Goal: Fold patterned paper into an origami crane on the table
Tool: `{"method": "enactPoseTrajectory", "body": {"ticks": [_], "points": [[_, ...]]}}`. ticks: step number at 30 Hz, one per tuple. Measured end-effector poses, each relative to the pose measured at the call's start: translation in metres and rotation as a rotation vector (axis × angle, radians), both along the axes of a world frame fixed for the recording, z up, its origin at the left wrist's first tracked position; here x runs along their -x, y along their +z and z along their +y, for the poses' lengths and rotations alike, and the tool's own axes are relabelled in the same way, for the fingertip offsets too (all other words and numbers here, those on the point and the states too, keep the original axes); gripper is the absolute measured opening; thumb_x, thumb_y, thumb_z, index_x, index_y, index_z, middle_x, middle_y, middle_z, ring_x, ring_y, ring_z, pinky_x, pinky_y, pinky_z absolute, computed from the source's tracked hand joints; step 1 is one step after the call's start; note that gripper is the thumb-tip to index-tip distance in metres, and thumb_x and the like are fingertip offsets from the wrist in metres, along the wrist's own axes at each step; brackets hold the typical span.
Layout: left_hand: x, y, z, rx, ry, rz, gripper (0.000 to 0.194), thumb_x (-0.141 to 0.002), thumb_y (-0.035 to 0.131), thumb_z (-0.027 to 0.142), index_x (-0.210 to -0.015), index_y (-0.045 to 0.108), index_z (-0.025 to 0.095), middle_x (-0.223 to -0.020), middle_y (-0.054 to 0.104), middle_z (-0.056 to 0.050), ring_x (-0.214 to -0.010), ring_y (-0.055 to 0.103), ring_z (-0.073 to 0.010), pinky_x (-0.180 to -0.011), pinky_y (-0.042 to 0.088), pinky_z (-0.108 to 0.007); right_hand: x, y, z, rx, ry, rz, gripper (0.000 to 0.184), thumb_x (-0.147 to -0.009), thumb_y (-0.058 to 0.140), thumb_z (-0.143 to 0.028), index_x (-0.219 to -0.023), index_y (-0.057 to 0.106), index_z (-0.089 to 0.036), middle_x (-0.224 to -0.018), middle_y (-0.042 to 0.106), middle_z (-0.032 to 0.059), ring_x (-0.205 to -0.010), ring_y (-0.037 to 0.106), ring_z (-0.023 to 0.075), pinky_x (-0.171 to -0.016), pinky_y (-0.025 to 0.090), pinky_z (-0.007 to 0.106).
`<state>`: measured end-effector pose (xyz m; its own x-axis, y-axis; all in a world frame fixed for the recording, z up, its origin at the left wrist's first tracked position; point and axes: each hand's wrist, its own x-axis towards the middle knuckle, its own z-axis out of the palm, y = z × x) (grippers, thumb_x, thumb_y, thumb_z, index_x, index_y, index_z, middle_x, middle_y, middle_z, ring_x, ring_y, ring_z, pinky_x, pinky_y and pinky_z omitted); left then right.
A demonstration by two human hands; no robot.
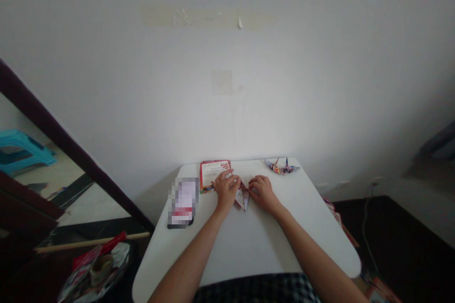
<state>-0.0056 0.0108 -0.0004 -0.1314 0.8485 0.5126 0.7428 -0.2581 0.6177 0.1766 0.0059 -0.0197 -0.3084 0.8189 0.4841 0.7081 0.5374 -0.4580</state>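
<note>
A folded piece of printed paper (243, 199) lies on the white table (249, 246), its pointed end toward me. My left hand (226, 189) pinches its left edge between thumb and fingers, with the other fingers reaching over the corner of a printed card stack (214, 173). On the paper's right side, my right hand (263, 192) has its fingers bent and closed at the edge. Beyond the right hand, a folded paper crane (282, 166) with spread wings rests near the back edge of the table.
A phone (183, 202) with a blurred screen lies at the table's left. The wall (177, 113) rises behind the table. On the floor to the left stands a bin (101, 270) with rubbish, beside a leaning mirror (81, 180) that shows a blue stool.
</note>
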Motion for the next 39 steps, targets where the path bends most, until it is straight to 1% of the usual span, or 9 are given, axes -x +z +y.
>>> {"method": "enactPoseTrajectory", "body": {"ticks": [3,7,13,18,24,28,31,34,39], "points": [[0.0,0.0,0.0,-0.003,0.006,-0.004,0.012,-0.085,0.064,0.033,-0.084,0.076,0.031,-0.123,0.064,-0.003,-0.121,0.052,-0.0279,-0.111,0.026,-0.056,0.0,0.0,0.0,-0.005,0.003,-0.005,0.007,-0.086,0.062,-0.022,-0.088,0.069,-0.024,-0.106,0.066,0.0066,-0.113,0.049,0.0258,-0.101,0.035,0.047],[0.0,0.004,-0.001,0.011,0.015,0.007,0.013,-0.085,0.065,0.037,-0.088,0.077,0.032,-0.123,0.064,-0.004,-0.121,0.052,-0.0268,-0.11,0.027,-0.054,-0.001,0.0,0.001,-0.007,-0.029,0.018,0.008,-0.087,0.06,-0.022,-0.088,0.068,-0.022,-0.105,0.065,0.0082,-0.111,0.049,0.0246,-0.098,0.039,0.042],[-0.001,0.006,-0.005,0.056,-0.006,0.062,0.015,-0.082,0.068,0.042,-0.094,0.077,0.037,-0.126,0.063,-0.003,-0.123,0.048,-0.0279,-0.111,0.02,-0.06,-0.011,-0.001,0.005,-0.015,-0.099,0.051,0.012,-0.089,0.057,-0.022,-0.09,0.068,-0.019,-0.104,0.063,0.0101,-0.109,0.049,0.0246,-0.095,0.041,0.04],[0.001,0.005,-0.005,0.117,-0.016,0.108,0.01,-0.081,0.07,0.038,-0.086,0.078,0.035,-0.126,0.063,-0.002,-0.124,0.046,-0.0308,-0.11,0.021,-0.063,-0.018,-0.004,0.007,-0.009,-0.141,0.065,0.01,-0.087,0.059,-0.022,-0.09,0.069,-0.02,-0.104,0.062,0.0097,-0.107,0.049,0.0241,-0.094,0.041,0.038],[0.0,0.004,-0.006,0.144,-0.021,0.123,0.011,-0.082,0.068,0.039,-0.085,0.078,0.036,-0.126,0.063,-0.002,-0.125,0.046,-0.0316,-0.109,0.019,-0.07,-0.018,-0.006,0.008,0.015,-0.14,0.068,0.01,-0.085,0.065,-0.024,-0.092,0.072,-0.022,-0.104,0.062,0.0089,-0.108,0.049,0.0245,-0.095,0.041,0.038],[0.003,0.006,-0.007,0.154,-0.019,0.15,0.013,-0.083,0.067,0.04,-0.089,0.078,0.037,-0.131,0.06,-0.002,-0.129,0.042,-0.0332,-0.109,0.015,-0.071,-0.019,-0.005,0.008,0.029,-0.15,0.093,0.01,-0.085,0.064,-0.023,-0.091,0.072,-0.021,-0.105,0.062,0.0096,-0.108,0.049,0.0246,-0.095,0.041,0.038],[0.007,0.008,-0.008,0.157,-0.009,0.188,0.013,-0.083,0.067,0.038,-0.091,0.078,0.038,-0.133,0.06,-0.001,-0.131,0.039,-0.0342,-0.109,0.014,-0.072,-0.019,-0.005,0.008,0.033,-0.161,0.121,0.011,-0.085,0.063,-0.02,-0.09,0.072,-0.02,-0.105,0.062,0.01,-0.109,0.049,0.0249,-0.095,0.041,0.039],[0.01,0.009,-0.008,0.186,-0.034,0.218,0.014,-0.08,0.071,0.034,-0.091,0.077,0.04,-0.133,0.06,0.0,-0.131,0.039,-0.0344,-0.109,0.014,-0.072,-0.019,-0.005,0.008,0.037,-0.16,0.13,0.011,-0.084,0.063,-0.019,-0.09,0.072,-0.02,-0.105,0.062,0.0102,-0.109,0.048,0.0248,-0.096,0.041,0.039],[0.01,0.008,-0.008,0.2,-0.085,0.242,0.014,-0.079,0.073,0.034,-0.089,0.077,0.042,-0.134,0.06,0.002,-0.131,0.039,-0.0342,-0.107,0.012,-0.076,-0.02,-0.009,0.011,0.039,-0.167,0.119,0.01,-0.084,0.064,-0.019,-0.089,0.072,-0.019,-0.104,0.062,0.0101,-0.108,0.049,0.0246,-0.095,0.041,0.039]]}}
